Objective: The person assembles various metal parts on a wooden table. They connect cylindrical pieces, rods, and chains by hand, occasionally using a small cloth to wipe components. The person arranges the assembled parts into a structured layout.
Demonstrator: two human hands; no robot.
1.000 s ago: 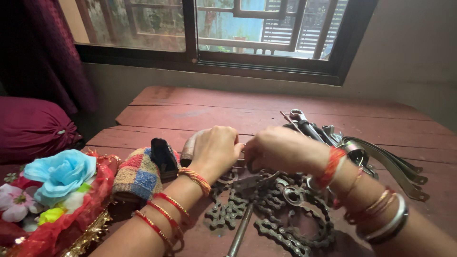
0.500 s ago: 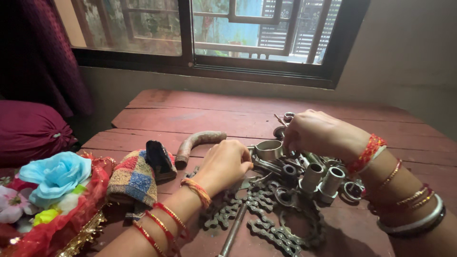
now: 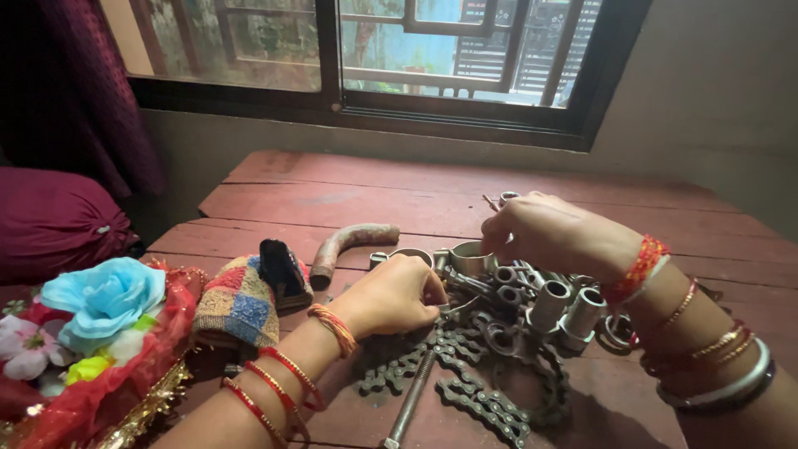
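Two hands: both over a heap of metal parts on the red wooden table (image 3: 349, 195).
Left hand (image 3: 391, 295): fingers curled and pressed down on the near edge of the heap, beside a metal ring (image 3: 413, 254); whether they pinch anything I cannot tell.
Right hand (image 3: 544, 233): fingers bunched downward, tips hidden among the sockets (image 3: 553, 303); grip cannot be told.
Bicycle chain (image 3: 478, 391): looped just below both hands, nearer the left.
Long bolt (image 3: 409, 403): its axis runs from the left hand toward the viewer.
Curved rusty pipe (image 3: 349, 244): left of the heap, apart.
Beside: patchwork cloth (image 3: 238, 303), blue fabric flower (image 3: 104, 293).
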